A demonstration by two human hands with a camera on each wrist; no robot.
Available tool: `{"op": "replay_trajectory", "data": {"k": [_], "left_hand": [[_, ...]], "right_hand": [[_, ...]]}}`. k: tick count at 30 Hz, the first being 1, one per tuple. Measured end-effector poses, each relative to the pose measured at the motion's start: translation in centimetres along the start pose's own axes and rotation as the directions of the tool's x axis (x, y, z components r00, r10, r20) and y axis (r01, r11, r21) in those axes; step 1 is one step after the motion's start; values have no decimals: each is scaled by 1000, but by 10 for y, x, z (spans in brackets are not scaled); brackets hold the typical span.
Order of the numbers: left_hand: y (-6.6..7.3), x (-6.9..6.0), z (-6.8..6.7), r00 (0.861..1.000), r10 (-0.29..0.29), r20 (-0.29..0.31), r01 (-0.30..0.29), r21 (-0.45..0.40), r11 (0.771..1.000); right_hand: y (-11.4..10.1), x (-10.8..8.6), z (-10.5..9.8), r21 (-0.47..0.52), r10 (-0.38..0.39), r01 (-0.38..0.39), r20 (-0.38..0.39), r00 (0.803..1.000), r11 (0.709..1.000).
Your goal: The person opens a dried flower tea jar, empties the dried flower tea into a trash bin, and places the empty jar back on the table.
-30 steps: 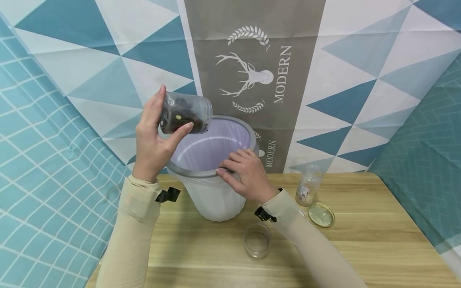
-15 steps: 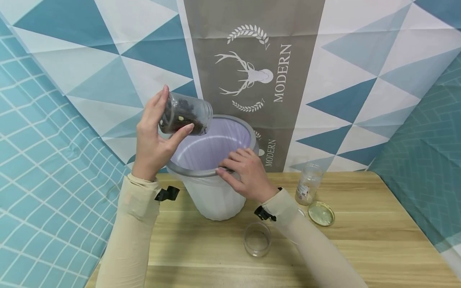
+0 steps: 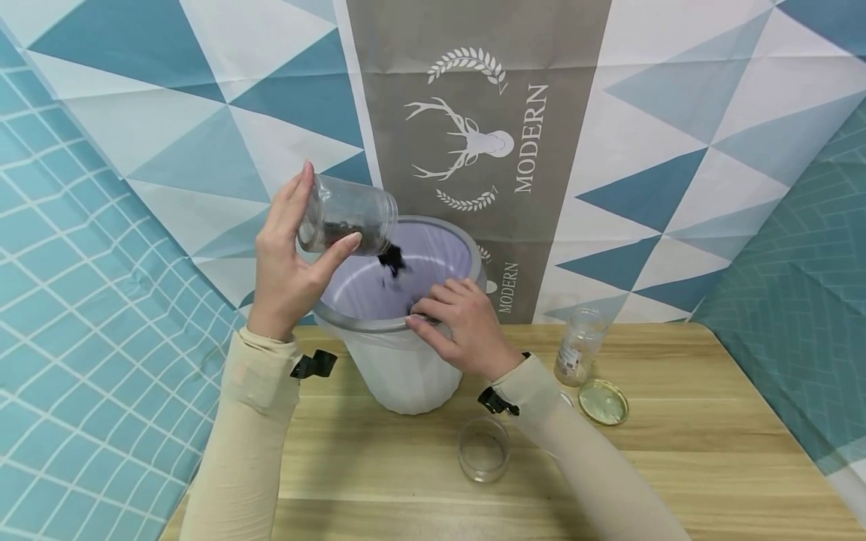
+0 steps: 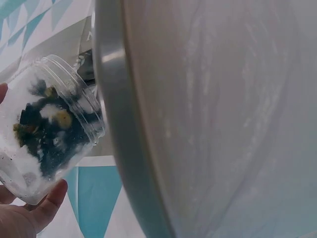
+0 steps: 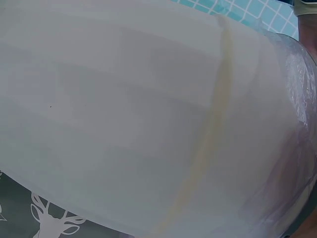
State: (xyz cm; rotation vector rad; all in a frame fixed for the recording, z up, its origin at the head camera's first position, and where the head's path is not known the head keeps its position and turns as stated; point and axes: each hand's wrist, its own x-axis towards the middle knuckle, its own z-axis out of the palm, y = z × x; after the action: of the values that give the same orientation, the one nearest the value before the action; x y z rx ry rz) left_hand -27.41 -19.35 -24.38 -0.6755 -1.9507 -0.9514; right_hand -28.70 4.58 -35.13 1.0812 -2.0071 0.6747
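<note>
A clear jar [image 3: 345,210] lies tipped nearly on its side in my left hand [image 3: 280,255], its mouth toward the bin. Fingers and thumb of that hand grip the jar round its bottom end. Dark clumpy contents [image 3: 392,259] drop from the mouth into a white trash can [image 3: 409,376] lined with a pale purple bag [image 3: 379,293]. In the left wrist view, yellowish bits show among the dark contents [image 4: 44,134]. My right hand [image 3: 467,327] grips the near right rim of the can with curled fingers. The right wrist view shows mostly the can's white side [image 5: 124,114].
On the wooden table [image 3: 690,466] a small round clear dish [image 3: 483,451] sits in front of the can. Right of it stand a clear labelled jar [image 3: 580,349] and a gold-rimmed lid [image 3: 604,402]. A patterned sheet [image 3: 663,150] rises behind.
The dark contents have slid from inside the tilted jar and now fall from its mouth into the can. The jar tips slightly further down. My right hand stays on the rim.
</note>
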Motion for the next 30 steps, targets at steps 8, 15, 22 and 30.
{"op": "replay_trajectory", "data": {"k": [8, 15, 22, 30], "left_hand": [[1, 1, 0, 1000, 2, 2, -2, 0, 1000], [1, 1, 0, 1000, 11, 2, -11, -3, 1000], [4, 1, 1, 1000, -23, 2, 23, -44, 999], [4, 1, 2, 998, -45, -44, 42, -62, 997]], "right_hand": [[0, 0, 0, 0, 2, -2, 2, 1000, 1000], [0, 0, 0, -1, 3, -3, 10, 1000, 1000], [0, 0, -1, 1, 6, -7, 10, 1000, 1000], [0, 0, -1, 6, 5, -5, 5, 1000, 1000]]}}
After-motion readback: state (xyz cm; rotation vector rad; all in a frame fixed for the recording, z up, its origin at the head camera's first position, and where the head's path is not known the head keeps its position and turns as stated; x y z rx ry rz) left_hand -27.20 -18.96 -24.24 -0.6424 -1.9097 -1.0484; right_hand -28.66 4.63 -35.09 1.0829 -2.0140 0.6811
